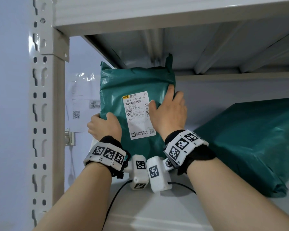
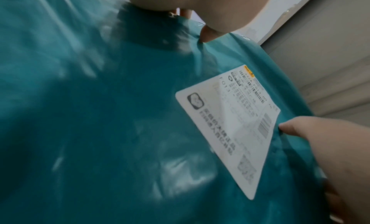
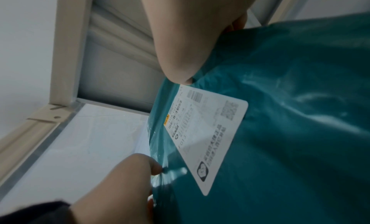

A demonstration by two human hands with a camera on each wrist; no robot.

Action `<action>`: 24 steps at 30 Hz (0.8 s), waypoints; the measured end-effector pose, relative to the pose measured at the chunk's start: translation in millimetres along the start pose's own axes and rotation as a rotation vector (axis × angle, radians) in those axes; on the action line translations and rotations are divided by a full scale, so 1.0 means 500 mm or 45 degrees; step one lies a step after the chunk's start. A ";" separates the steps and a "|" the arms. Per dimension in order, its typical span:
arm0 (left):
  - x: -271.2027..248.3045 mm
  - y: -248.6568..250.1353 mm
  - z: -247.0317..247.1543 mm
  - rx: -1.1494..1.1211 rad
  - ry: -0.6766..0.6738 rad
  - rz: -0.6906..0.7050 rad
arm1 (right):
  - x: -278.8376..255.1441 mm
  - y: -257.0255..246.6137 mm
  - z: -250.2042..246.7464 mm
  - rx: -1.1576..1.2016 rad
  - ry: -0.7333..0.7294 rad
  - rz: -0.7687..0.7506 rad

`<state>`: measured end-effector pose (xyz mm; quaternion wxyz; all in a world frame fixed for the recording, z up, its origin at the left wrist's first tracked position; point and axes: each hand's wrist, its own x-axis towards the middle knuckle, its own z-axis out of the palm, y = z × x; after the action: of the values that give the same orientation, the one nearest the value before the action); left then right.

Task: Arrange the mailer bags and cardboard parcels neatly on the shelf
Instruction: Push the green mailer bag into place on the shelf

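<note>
Green mailer bag (image 1: 137,80) upright on shelf (image 1: 173,210), left hand (image 1: 105,125), right hand (image 1: 169,112) gripping sides

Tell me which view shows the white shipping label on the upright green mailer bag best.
The head view: the white shipping label faces the camera squarely, sharp and readable, on the upright green plastic mailer bag, with only the right hand covering its edge. The left wrist view and the right wrist view show it slanted and blurred.

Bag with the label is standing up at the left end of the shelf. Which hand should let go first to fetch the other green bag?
Probably the right hand: it grips the labelled mailer bag on the edge facing the second green mailer bag, which lies to its right. The left hand, holding the edge nearest the shelf upright, can steady it.
</note>
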<state>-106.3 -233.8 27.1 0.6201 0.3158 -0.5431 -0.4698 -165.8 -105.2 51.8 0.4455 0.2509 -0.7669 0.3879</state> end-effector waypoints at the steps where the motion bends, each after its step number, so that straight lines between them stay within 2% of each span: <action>1: -0.001 0.001 0.000 0.006 -0.006 0.001 | 0.000 0.001 0.001 -0.004 0.017 -0.006; 9: -0.008 0.010 0.000 0.006 0.034 0.089 | -0.002 -0.007 0.006 0.043 0.083 -0.026; 18: -0.038 0.037 0.000 -0.141 -0.007 0.248 | -0.006 -0.026 -0.007 0.030 0.178 -0.100; 21: -0.062 0.063 0.002 -0.179 0.009 0.388 | -0.005 -0.024 -0.038 -0.020 0.126 -0.139; 24: -0.097 0.095 0.007 -0.199 -0.114 0.561 | 0.001 -0.015 -0.071 -0.070 0.094 -0.145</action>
<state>-96.6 -171.2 52.4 0.7054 0.1194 -0.5880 -0.3774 -143.2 -80.7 65.8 0.5015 0.2674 -0.7448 0.3497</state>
